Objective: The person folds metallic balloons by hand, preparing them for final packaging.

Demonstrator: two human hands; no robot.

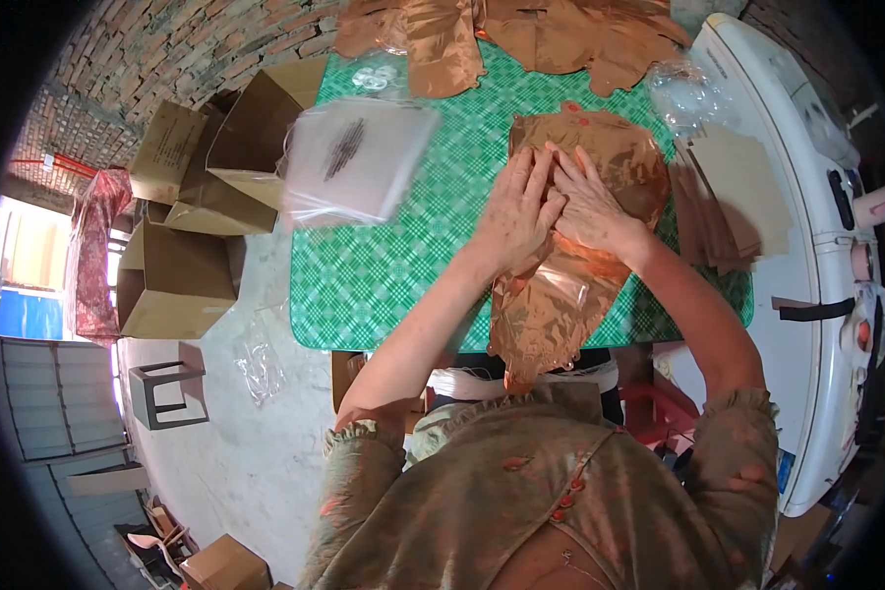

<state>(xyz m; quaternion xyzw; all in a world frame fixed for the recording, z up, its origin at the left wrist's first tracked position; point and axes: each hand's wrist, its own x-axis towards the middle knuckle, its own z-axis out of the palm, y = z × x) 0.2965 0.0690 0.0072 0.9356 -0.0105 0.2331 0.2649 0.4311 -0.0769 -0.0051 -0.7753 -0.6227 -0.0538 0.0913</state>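
Observation:
A copper-coloured foil balloon (560, 305), flat and creased, lies on the green checked tablecloth (383, 285), its lower end reaching over the front edge. My left hand (517, 214) rests on it with fingers stretched forward. Beside it, my right hand (594, 205) also lies flat on the foil, fingers extended. The two hands touch near the thumbs. Neither hand grips anything that I can see. More copper foil balloons (446, 44) lie along the far edge of the table.
A stack of clear plastic bags (354, 162) is at the left, near open cardboard boxes (182, 275). Brown card sheets (742, 187) lie at the right, beside a white appliance (806, 324). Crumpled clear plastic (686, 93) sits behind them. A small stool (167, 393) stands on the floor.

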